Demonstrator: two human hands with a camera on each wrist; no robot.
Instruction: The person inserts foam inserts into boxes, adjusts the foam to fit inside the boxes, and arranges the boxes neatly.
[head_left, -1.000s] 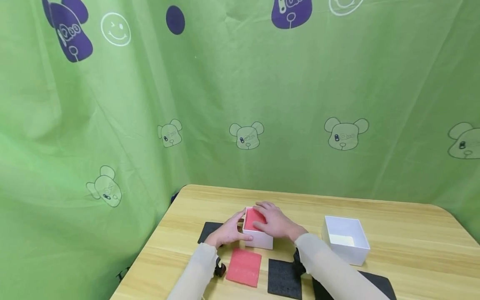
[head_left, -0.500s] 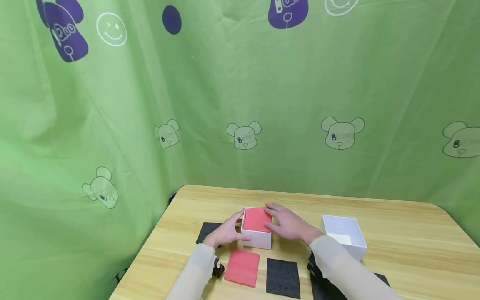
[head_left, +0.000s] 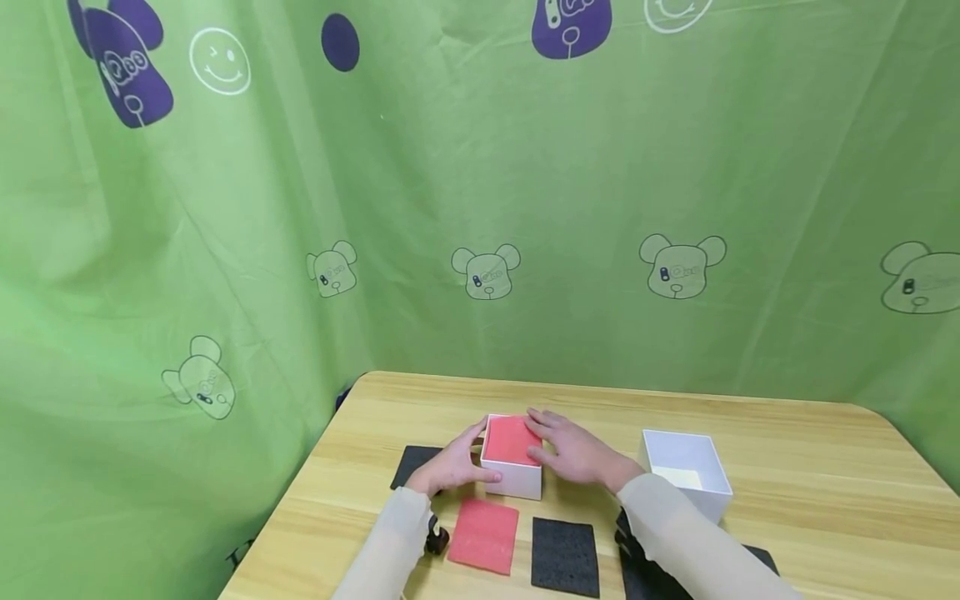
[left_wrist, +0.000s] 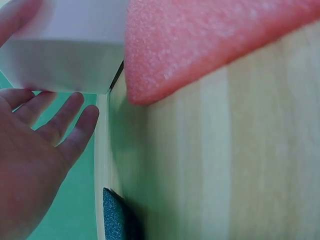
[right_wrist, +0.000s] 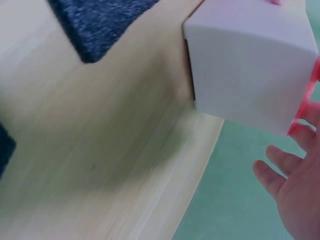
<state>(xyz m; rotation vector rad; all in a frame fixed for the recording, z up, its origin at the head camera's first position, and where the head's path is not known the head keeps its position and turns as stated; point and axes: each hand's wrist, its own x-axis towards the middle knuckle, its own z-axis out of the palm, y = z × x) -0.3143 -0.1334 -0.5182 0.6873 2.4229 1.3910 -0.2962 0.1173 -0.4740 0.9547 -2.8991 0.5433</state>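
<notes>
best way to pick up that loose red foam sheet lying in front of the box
Take the red foam sheet by its near edge, coming from the person's side. It lies flat on the table, so slide fingertips under that edge and pinch; the black sheet crowds its right side.

No text — nothing readable
</notes>
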